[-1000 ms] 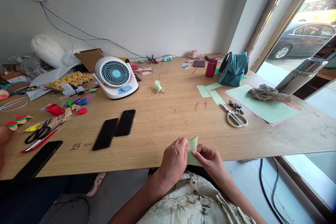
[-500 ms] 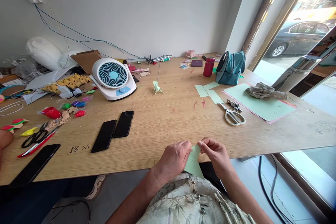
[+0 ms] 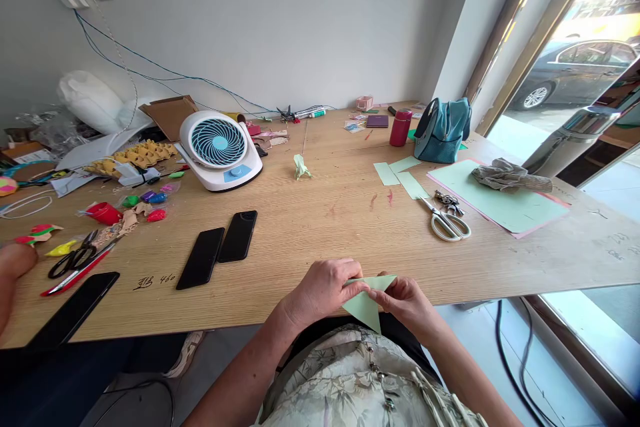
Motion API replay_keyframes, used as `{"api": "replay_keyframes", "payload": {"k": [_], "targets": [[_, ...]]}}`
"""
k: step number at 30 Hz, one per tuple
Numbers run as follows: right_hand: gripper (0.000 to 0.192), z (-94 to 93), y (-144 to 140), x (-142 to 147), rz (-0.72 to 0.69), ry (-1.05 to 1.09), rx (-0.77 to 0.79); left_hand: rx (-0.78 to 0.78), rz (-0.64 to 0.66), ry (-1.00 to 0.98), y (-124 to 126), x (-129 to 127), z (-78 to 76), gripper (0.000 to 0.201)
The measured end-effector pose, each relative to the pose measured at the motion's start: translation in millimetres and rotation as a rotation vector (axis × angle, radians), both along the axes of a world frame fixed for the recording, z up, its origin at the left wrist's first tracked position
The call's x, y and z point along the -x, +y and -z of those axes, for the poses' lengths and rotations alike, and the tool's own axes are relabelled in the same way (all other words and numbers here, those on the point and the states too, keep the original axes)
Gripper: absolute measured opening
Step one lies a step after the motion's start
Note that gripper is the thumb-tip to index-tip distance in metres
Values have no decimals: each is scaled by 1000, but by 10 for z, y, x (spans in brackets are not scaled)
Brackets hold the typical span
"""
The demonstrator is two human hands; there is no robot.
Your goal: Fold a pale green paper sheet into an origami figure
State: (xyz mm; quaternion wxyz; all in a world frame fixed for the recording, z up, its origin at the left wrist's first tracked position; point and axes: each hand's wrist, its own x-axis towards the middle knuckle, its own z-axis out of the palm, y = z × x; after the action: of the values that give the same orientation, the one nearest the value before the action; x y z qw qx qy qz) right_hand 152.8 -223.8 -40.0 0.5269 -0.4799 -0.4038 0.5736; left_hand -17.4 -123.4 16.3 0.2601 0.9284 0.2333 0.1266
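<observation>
Both your hands pinch the green paper [image 3: 367,303] at the table [image 3: 320,227] edge: left hand [image 3: 323,290] at 9 o'clock, right hand [image 3: 407,300] at 3; its point aims at 6.

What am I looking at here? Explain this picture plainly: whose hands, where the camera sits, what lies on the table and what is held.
There is no machine here. A person wears one camera on the head, looking forward and down, so the two bare hands at the bottom are their own. The left hand and right hand together pinch a folded pale green paper triangle at the near edge of the long wooden table. On the table lie two black phones, a white and blue desk fan, white-handled scissors, large pale green paper sheets, a teal bag and a small folded green paper figure. At the far left edge, part of another person's hand shows.
</observation>
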Motion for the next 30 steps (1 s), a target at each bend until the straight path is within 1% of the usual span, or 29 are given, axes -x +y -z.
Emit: {"api": "replay_keyframes", "payload": {"k": [4, 6, 9, 11, 13, 15, 17, 19, 20, 22, 23, 24, 25, 27, 30], "targets": [[40, 29, -13, -26, 87, 79, 52, 114, -34, -68, 112, 142, -25, 29], [42, 38, -14, -26, 137, 79, 73, 154, -59, -136, 162, 190, -7, 33], [46, 45, -11, 0, 213, 55, 64, 196, -109, -225, 237, 226, 46, 40], [47, 57, -11, 14, 249, 39, 53, 254, -157, -292, 295, 245, 85, 45], [44, 80, -10, 17, 286, 32, 48, 341, -233, -402, 345, 262, 121, 49], [41, 109, -4, 24, 340, 45, 42, 443, -317, -525, 353, 258, 159, 48], [40, 133, 12, 56, 386, 75, 28, 556, -348, -586, 291, 207, 203, 44], [39, 145, 33, 122, 398, 102, 4, 682, -288, -554, 163, 103, 255, 50], [38, 146, 42, 165, 391, 110, -10, 753, -241, -529, 87, 39, 281, 51], [36, 139, 52, 249, 362, 119, -26, 925, -201, -538, -50, -84, 324, 48], [36, 131, 51, 282, 345, 117, -27, 1002, -204, -555, -98, -132, 336, 47], [36, 121, 47, 305, 327, 109, -26, 1038, -235, -578, -126, -164, 340, 46], [36, 110, 40, 316, 312, 96, -26, 1034, -289, -605, -135, -179, 338, 45], [35, 84, 20, 303, 293, 64, -37, 964, -401, -638, -105, -170, 320, 42], [32, 42, -4, 236, 298, 33, -50, 929, -461, -622, -30, -113, 290, 40]]}}
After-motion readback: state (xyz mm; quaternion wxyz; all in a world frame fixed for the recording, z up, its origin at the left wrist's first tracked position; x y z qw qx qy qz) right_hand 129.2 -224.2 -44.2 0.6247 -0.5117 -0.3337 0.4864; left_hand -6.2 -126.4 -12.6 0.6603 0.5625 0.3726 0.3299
